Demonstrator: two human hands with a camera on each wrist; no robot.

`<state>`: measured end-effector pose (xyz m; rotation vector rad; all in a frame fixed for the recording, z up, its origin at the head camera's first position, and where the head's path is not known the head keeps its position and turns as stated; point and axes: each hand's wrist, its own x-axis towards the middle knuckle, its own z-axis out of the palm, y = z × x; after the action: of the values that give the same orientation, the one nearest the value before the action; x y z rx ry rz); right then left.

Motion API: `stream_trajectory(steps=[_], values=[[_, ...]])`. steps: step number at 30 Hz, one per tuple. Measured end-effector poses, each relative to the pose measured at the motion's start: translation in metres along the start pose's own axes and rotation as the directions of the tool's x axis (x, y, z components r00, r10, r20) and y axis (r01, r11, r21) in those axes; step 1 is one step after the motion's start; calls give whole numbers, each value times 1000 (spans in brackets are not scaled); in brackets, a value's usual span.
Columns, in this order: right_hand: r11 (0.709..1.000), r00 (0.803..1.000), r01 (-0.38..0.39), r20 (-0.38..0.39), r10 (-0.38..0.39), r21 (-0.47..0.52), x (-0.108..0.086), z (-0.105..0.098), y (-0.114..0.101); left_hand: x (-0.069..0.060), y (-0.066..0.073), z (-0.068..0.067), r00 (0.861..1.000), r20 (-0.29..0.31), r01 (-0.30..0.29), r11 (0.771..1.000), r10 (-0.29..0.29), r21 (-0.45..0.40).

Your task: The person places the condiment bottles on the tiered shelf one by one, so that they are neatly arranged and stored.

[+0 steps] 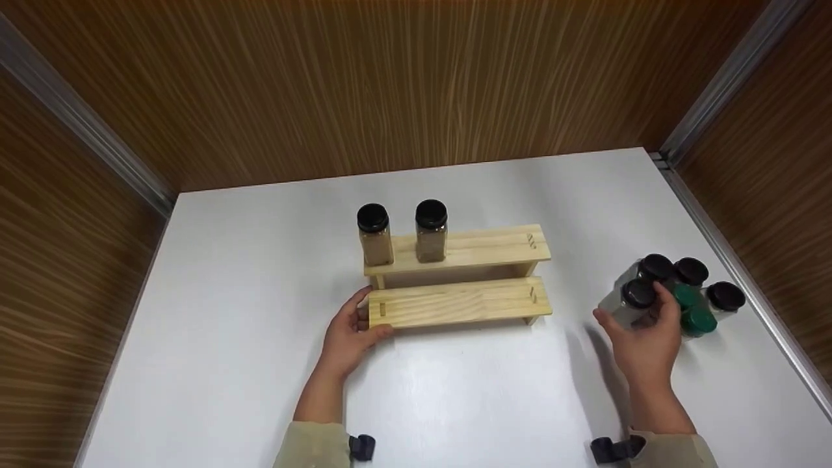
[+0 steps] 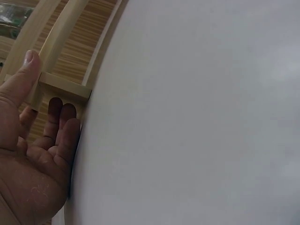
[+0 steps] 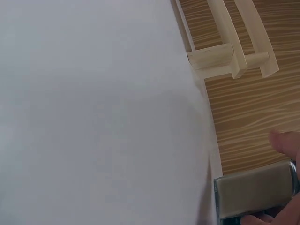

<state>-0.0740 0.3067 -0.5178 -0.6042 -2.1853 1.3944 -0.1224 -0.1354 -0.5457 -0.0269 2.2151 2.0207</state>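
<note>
A two-tier wooden rack (image 1: 458, 304) stands mid-table. My left hand (image 1: 348, 341) holds its front left end, thumb (image 2: 29, 70) on the lower plank and fingers below. On the upper plank's left half stand two black-lidded spice jars, one at the left end (image 1: 377, 247) and another (image 1: 431, 244) beside it. At the right, my right hand (image 1: 647, 351) spreads around a spice jar (image 1: 627, 305) with a black lid. In the right wrist view, the thumb (image 3: 285, 143) is apart from this jar (image 3: 255, 190), while fingers touch its other side.
Several more jars crowd behind and right of my right hand, with black lids (image 1: 726, 296) and green lids (image 1: 699, 321). Wood-grain panels (image 1: 416, 84) wall the white table (image 1: 247, 292) at the back and sides. A metal rail (image 1: 747, 273) runs along the right edge.
</note>
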Motion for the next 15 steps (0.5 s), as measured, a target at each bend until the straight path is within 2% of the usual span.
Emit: stream_trajectory(steps=[7,15], values=[[999,998,-51,31,51,-2,4,0,6,-1,1,0,1000,-14,10,1000,-10,1],[999,998,-45,52,44,19,8,1,9,-2,5,1,1000,-27,13,1000,-13,0]])
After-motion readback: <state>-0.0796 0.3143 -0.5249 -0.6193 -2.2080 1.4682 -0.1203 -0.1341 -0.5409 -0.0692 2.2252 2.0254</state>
